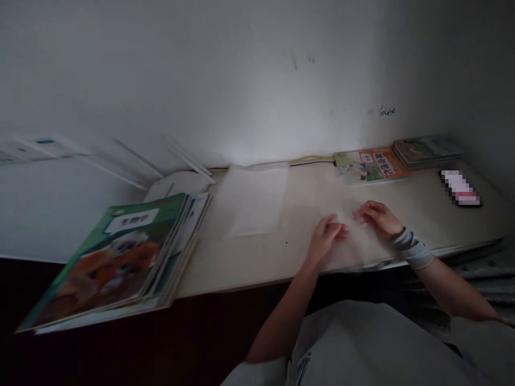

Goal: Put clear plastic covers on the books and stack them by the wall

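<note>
Above the front part of the pale desk (257, 262), my left hand (328, 236) has its fingers curled, and a thin, see-through sheet (348, 244) seems to hang between it and my right hand (378, 215). My right hand is also curled, with a grey band round the wrist. The sheet is blurred and its edges are hard to make out. To the left of my hands a whitish translucent sheet or cover (255, 198) lies flat on the desk.
A stack of books with a green cover (129, 252) juts over the desk's left end. At the back right are an orange and green book (372, 165) and a pile of books (426, 150). A phone (461, 187) lies at the right. The wall stands behind.
</note>
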Demonstrator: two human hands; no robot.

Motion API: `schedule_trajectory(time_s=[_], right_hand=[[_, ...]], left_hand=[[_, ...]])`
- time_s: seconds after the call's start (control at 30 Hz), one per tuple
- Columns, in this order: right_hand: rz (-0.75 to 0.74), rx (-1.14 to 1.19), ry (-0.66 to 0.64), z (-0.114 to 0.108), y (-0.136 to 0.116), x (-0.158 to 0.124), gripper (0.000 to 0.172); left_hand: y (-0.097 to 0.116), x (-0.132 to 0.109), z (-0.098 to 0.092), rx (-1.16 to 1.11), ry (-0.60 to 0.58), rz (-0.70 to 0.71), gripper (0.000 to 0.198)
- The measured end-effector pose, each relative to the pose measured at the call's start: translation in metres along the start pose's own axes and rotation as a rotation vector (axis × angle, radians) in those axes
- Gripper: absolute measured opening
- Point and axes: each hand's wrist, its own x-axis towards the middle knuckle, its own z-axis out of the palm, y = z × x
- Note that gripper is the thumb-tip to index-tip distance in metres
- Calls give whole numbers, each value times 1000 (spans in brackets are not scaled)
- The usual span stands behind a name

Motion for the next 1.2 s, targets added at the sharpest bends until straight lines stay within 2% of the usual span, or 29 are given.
schedule_trajectory(time_s=[0.07,0.13,0.23,0.33,0.43,0.53,0.6,0.67,0.73,0.83,0.9,1.0,1.07,1.13,1.2], right_hand=[[-20,-189,55,-21,-5,-1,37],[-50,-383,119,-43,-9,-2,33],[-20,-607,224,-71,-10,-4,24],[-23,-890,318,-84,-6,-2,32],[-93,-1187,362,-85,0,-1,47],[-108,-1395,357,-79,3,-7,52],[-169,-1535,366,-75,2,-12,49],[-309,-1658,374,-70,2,-18,48],[-452,-1728,320,-68,6,-21,51],[-519,-1742,142,-68,20,-21,55],[-502,-1728,69,-71,32,-19,56],[-518,-1701,70,-78,45,-17,55],[-560,-1656,89,-84,49,-16,55],[-626,-1557,110,-93,48,-16,57],[-718,-1402,159,-105,45,-15,56]], left_hand=[[11,-5,-34,56,111,-26,51],[23,-12,-74,165,230,19,51],[34,-20,-129,449,287,11,49],[36,-26,-157,840,340,6,47],[37,-27,-155,1154,385,-4,55],[43,-29,-138,1401,449,-5,67],[47,-31,-123,1557,492,86,69],[47,-32,-108,1658,418,205,65],[42,-32,-95,1683,218,268,62],[25,-29,-85,1667,-42,260,64],[13,-27,-84,1656,-113,244,65],[2,-27,-83,1643,-138,242,68],[4,-29,-83,1643,-148,252,71],[18,-32,-87,1666,-111,269,72],[43,-35,-104,1720,49,279,70]])
